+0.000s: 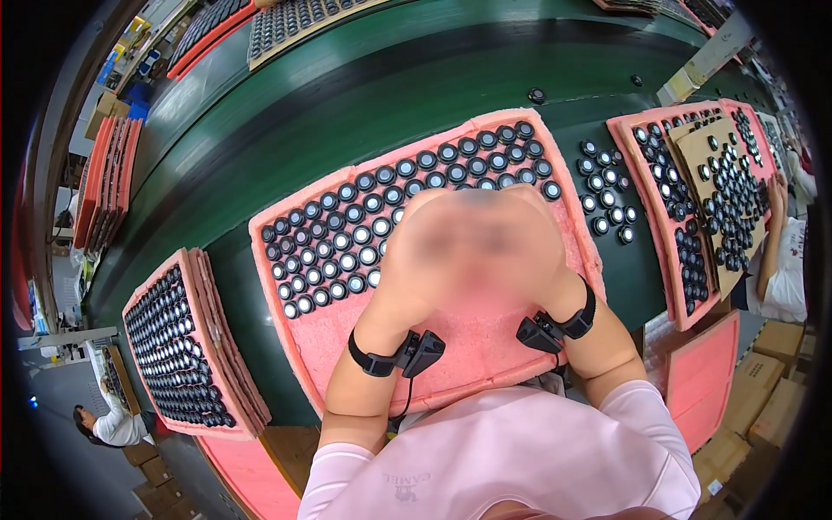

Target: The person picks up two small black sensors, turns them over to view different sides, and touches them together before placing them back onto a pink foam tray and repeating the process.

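My left hand (pixel 418 256) and my right hand (pixel 530 247) are close together above the middle of a pink foam tray (pixel 381 351). Their fingers are blurred, so I cannot make out whether they hold anything. Under and around them, rows of small round black parts (pixel 345 192) with silvery or dark centres stand in the tray's far half. My hands hide some of the rows at the middle right. Bare pink foam shows in the near half, between my forearms. Each wrist wears a black strap with a small black device.
Left stands a stack of filled pink trays (pixel 204 347). Loose black parts (pixel 607 191) lie on the green conveyor (pixel 208 186) at right, beside another tray (pixel 685 295) with a cardboard sheet. A co-worker's arm (pixel 774 230) reaches in at far right; another person (pixel 117 425) is far left.
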A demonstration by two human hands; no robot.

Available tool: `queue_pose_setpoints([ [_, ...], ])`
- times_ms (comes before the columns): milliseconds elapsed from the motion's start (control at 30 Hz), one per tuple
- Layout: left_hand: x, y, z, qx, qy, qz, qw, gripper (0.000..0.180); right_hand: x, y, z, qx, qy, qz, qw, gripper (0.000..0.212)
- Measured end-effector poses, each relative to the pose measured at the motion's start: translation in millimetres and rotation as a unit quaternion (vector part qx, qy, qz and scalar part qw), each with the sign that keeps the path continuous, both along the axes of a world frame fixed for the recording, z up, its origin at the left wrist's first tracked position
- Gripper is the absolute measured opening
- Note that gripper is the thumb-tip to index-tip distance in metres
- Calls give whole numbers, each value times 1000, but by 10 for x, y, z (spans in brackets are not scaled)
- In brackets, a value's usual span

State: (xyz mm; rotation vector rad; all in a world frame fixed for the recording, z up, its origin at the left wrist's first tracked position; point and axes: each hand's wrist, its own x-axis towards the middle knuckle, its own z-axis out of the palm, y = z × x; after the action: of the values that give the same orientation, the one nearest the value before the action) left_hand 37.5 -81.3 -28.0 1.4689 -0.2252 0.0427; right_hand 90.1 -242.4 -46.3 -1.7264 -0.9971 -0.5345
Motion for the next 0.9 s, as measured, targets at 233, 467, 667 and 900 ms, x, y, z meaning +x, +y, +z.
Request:
queue_pose_setpoints([
  [233, 42, 21, 23, -18, 50, 6, 999, 28, 17, -54, 122, -38, 33, -4, 999, 30],
  [467, 50, 109, 14, 52, -18, 70, 996, 23, 171, -609, 107, -236, 13, -104, 966, 26],
  [667, 5, 142, 117, 61, -24, 69, 995, 18, 89, -956, 11, -366, 5, -116, 923, 21],
  [900, -13, 155, 168, 99, -28, 63, 993, 15, 59, -979, -79, -421, -4, -105, 901, 18],
])
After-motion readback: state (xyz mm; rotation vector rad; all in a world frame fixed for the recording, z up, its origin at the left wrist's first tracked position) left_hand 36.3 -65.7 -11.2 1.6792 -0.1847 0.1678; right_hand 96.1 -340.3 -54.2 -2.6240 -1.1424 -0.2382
